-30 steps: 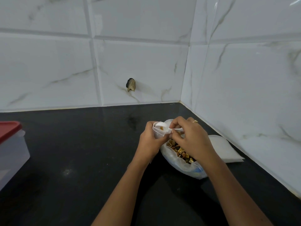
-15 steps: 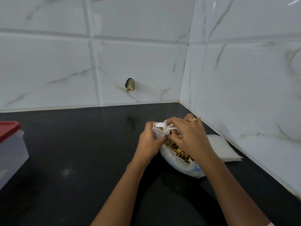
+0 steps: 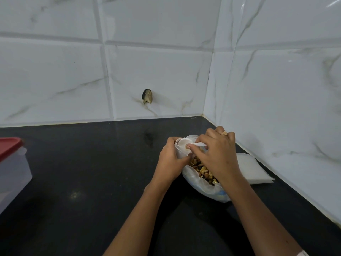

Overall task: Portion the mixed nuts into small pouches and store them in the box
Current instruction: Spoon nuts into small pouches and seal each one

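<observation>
An open plastic bag (image 3: 206, 189) of mixed nuts (image 3: 203, 170) lies on the black counter near the right wall. My left hand (image 3: 170, 163) grips a small clear pouch (image 3: 181, 151) held upright at the bag's far left edge. A few nut pieces show inside the pouch. My right hand (image 3: 217, 154) holds a white plastic scoop (image 3: 186, 142) by its handle, with the bowl over the pouch mouth. A clear storage box with a red lid (image 3: 11, 163) stands at the left edge, partly out of frame.
A stack of flat white pouches (image 3: 252, 169) lies against the right wall beside the bag. White marble tiles form a corner behind. A chipped hole (image 3: 147, 96) marks the back wall. The dark counter (image 3: 83, 182) stretches between the box and my hands.
My right hand has tipped and shifted a little over the bag while keeping the scoop at the pouch mouth. The left hand and pouch have stayed in place.
</observation>
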Demonstrator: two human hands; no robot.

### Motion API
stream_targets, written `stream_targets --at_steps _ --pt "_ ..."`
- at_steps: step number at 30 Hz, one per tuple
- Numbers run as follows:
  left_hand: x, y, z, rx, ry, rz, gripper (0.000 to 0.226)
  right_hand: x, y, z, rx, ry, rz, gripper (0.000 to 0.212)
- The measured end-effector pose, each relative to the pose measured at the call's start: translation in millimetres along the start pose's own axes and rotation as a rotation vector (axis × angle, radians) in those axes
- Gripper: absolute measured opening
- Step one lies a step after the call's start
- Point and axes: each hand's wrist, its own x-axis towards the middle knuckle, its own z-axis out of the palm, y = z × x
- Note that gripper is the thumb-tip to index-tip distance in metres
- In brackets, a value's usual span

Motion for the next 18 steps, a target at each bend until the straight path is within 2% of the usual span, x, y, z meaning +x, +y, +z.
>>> stream_targets --at_steps 9,18 --pt "0.3 -2.2 1.8 0.028 0.016 0.016 0.042 1.8 -7.5 -4.9 -0.121 -0.077 0.038 0.032" --pt "1.8 -3.9 1.5 0.033 0.007 -0.019 0.048 1.6 -7.7 -3.0 -0.086 -0.089 0.012 0.027"
